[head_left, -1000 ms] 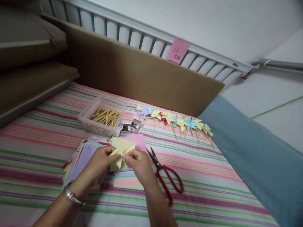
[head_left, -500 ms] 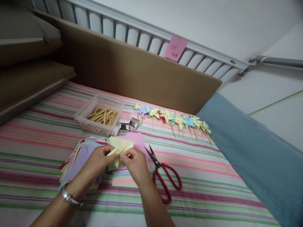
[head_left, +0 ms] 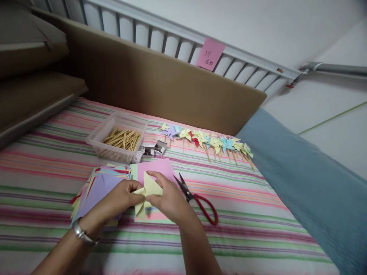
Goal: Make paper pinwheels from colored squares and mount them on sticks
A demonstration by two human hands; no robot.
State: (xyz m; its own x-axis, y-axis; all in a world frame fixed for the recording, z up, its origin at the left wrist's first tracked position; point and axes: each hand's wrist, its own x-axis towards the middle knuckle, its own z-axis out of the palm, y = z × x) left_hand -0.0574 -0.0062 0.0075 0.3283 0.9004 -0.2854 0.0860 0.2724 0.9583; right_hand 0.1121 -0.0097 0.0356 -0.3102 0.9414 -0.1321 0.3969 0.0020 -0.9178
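While the L hand (head_left: 126,193) pinches the yellow paper (head_left: 151,184) near its middle, thumb vs fingers, the R hand (head_left: 171,199) grips the other side: thumb in by the middle, index up at the top point, paper btwn. The paper is on the near side of the tub (head_left: 99,131) of sticks (head_left: 123,139), a bit to its right, above the pink sheet (head_left: 160,166); can't tell if they touch.

For a good fold, a firm L pinch matters most, b/c a loose flap would prob. spring back. Best to bring the R flap over in a soft curve, w/o a hard crease, & land its tip right at the L thumb. Thumbs hide the centre, so can't tell how many tips are in.

Watch the scissors (head_left: 188,194), right of & nearer than the tub: blades parted, points just beside the R hand. Safer to nudge them off.
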